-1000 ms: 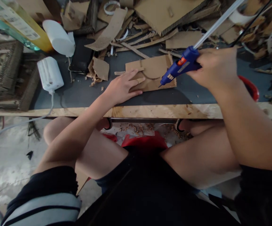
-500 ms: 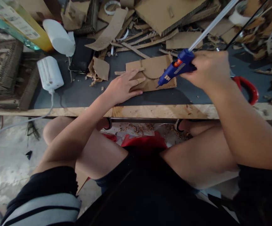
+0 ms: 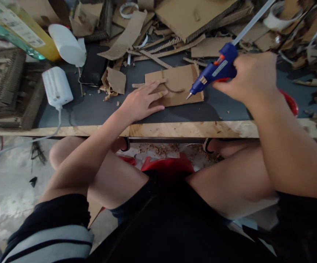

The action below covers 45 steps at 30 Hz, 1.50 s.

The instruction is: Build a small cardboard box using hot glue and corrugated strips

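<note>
A flat piece of brown cardboard lies near the table's front edge. My left hand rests on its left part, fingers stretched out and spread. A thin curved cardboard strip runs over the piece to the right of my fingertips. My right hand is wrapped around the handle of a blue glue gun. A clear glue stick sticks out of its back end. The metal nozzle points down left, over the lower right part of the cardboard; whether it touches I cannot tell.
Cardboard scraps and strips lie behind the piece. To the left are a white power bank with a cable, a black phone, a white bottle and stacked cardboard frames. Red scissor handles show behind my right wrist.
My right hand has moved the glue gun slightly right, and its nozzle has shifted a little right and up across the cardboard. My left hand stays in place on the cardboard.
</note>
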Motion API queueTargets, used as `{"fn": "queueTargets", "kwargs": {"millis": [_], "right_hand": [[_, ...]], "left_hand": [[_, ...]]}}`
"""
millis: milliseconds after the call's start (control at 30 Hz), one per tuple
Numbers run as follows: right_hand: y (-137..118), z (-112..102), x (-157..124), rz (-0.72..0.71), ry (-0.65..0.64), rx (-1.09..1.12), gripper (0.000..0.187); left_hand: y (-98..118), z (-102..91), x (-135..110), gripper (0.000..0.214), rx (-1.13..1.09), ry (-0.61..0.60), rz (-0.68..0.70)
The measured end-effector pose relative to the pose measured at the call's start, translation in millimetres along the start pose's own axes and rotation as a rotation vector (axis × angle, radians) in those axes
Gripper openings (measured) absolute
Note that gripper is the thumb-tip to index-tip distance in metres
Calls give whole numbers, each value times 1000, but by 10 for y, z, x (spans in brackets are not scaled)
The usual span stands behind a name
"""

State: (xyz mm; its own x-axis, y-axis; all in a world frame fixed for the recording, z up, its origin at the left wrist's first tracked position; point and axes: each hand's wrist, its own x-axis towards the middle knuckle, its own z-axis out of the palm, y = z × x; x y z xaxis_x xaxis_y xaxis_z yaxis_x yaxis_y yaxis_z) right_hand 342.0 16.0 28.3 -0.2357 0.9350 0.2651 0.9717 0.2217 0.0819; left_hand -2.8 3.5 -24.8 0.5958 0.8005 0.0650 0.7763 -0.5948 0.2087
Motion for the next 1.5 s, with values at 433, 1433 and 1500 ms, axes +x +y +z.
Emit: {"fn": "queueTargets", "kwargs": {"millis": [433,1433,1500], "right_hand": [[-102,5,44,-104,-50,-17,22],[115,-40,-47,-74,14,26,18],[146,-48,-60,-70,5,14,18]], "left_hand": [[1,2,2,60,28,-10,9],[29,-22,11,61,9,-33,-17],[26,-19,5,60,-3,-24,-13]]}}
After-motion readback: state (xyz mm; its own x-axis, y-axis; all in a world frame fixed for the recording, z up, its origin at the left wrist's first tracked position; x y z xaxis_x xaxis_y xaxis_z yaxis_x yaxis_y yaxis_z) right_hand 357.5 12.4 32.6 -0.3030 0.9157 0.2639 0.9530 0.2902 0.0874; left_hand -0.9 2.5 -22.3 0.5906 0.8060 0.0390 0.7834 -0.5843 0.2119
